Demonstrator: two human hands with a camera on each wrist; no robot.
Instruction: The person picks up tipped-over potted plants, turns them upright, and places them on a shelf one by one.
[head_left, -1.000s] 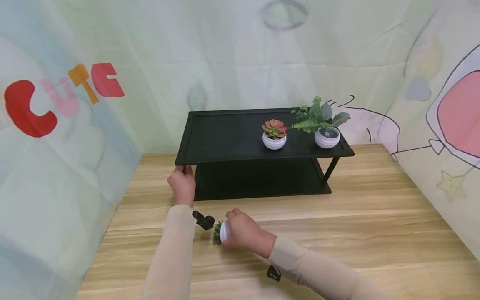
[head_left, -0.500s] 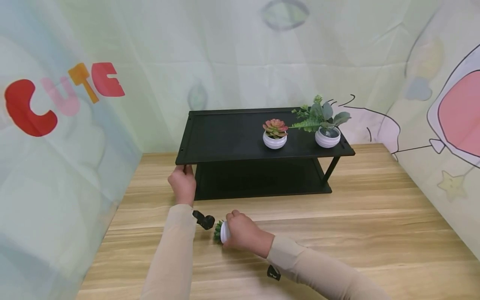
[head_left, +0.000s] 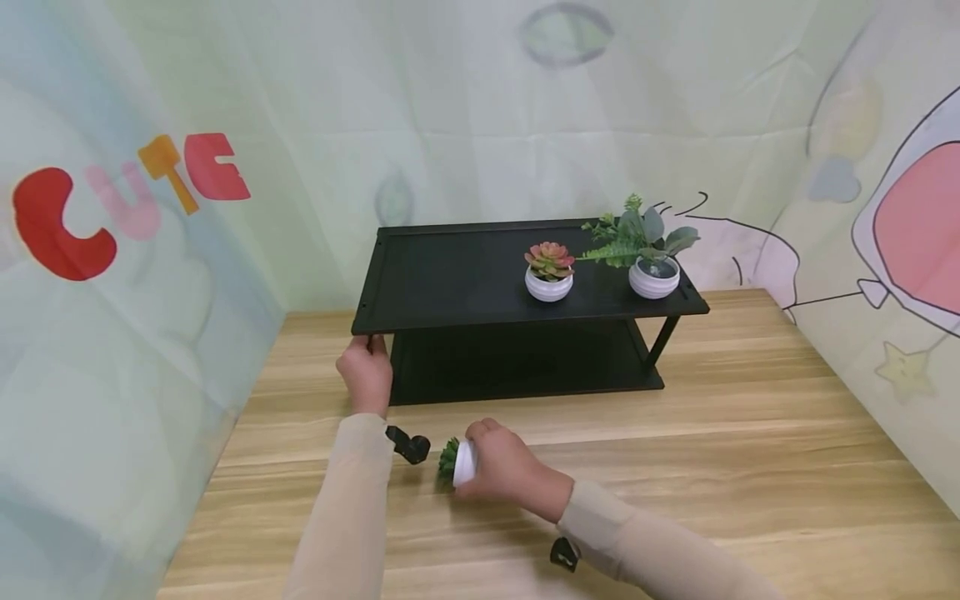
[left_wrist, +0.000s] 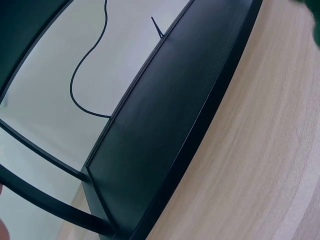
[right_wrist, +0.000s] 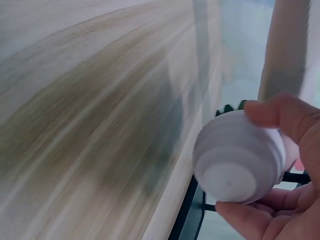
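Observation:
A black two-tier shelf (head_left: pixel 450 275) stands on the wooden table. At its front left corner my left hand (head_left: pixel 366 377) grips the upright post just under the top board; in the left wrist view the post (left_wrist: pixel 55 202) runs down to the lower board (left_wrist: pixel 165 110), and only bits of the fingers show at the left edge. In front of the shelf, my right hand (head_left: pixel 510 468) holds a small potted succulent (head_left: pixel 464 463) by its white pot, tipped on its side with green leaves to the left. The right wrist view shows thumb and fingers pinching the pot (right_wrist: pixel 240 155), base toward the camera.
On the top board sit a red succulent in a white pot (head_left: pixel 549 283) and a leafy green plant in a white pot (head_left: pixel 654 277) near the right end. Printed cloth (head_left: pixel 480 100) hangs behind and at both sides of the table (head_left: pixel 712 450).
My right hand has shifted slightly right with the potted succulent. The left hand keeps its hold on the shelf post, and the plants on top stay in place.

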